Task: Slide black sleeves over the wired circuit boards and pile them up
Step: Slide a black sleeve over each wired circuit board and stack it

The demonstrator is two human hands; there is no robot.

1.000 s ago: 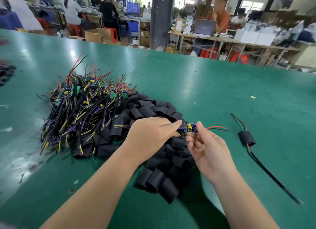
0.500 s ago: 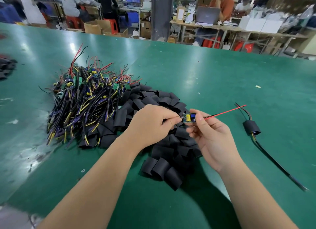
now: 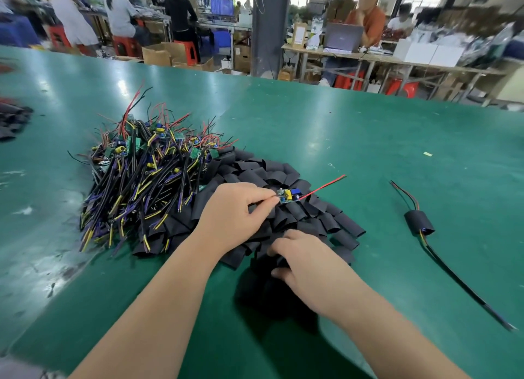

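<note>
circuit board (image 3: pixel 289 195) – small and green, with a yellow part on top and a thin red wire (image 3: pixel 323 186) running out past it – is held over the middle of the heap of black sleeves (image 3: pixel 255 166). the left hand (image 3: pixel 235 211) pinches its near end between thumb and forefinger, with the other fingers curled in. the right hand (image 3: pixel 306 262) lies on the near edge of the heap, fingers bent down among the sleeves – i cannot tell whether they grip one. the sleeves are short, matte, flattened tubes, lying loose and overlapping. touching the heap on its left, a tangle of wired boards (image 3: pixel 141 174) bristles with black, yellow, purple and red leads. well apart to the heap's right, one sleeved board (image 3: pixel 419 223) lies on the glossy green table (image 3: pixel 340 123), with a long black cable trailing from it. far to the heap's left lie more dark sleeves (image 3: pixel 11 118).
</note>
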